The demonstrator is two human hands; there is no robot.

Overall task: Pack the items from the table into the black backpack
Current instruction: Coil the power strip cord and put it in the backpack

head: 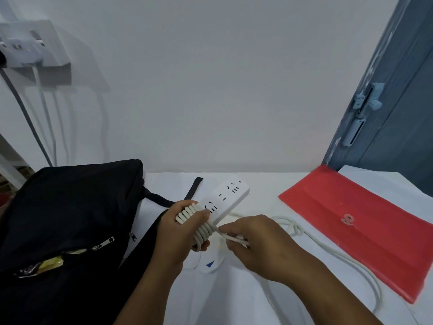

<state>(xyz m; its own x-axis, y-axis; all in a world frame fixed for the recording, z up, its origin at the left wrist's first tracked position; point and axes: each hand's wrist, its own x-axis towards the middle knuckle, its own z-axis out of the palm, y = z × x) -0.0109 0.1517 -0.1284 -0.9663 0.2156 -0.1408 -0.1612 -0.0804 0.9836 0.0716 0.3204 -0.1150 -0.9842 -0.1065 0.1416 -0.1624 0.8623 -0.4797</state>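
Your left hand (180, 227) grips the near end of the white plastic power strip (225, 198), fingers curled round the coils already wound on it. Your right hand (260, 240) pinches the white round cord (328, 252) just beside those coils, feeding another turn. Plenty of slack trails right across the white table (234, 301), with a kink near your knuckles and a loop lying over the near edge of the red plastic document envelope (365, 231). Pull hard and that loop could drag the envelope, or the kink could tighten. The black fabric backpack (70, 207) waits on the left, zip part open.
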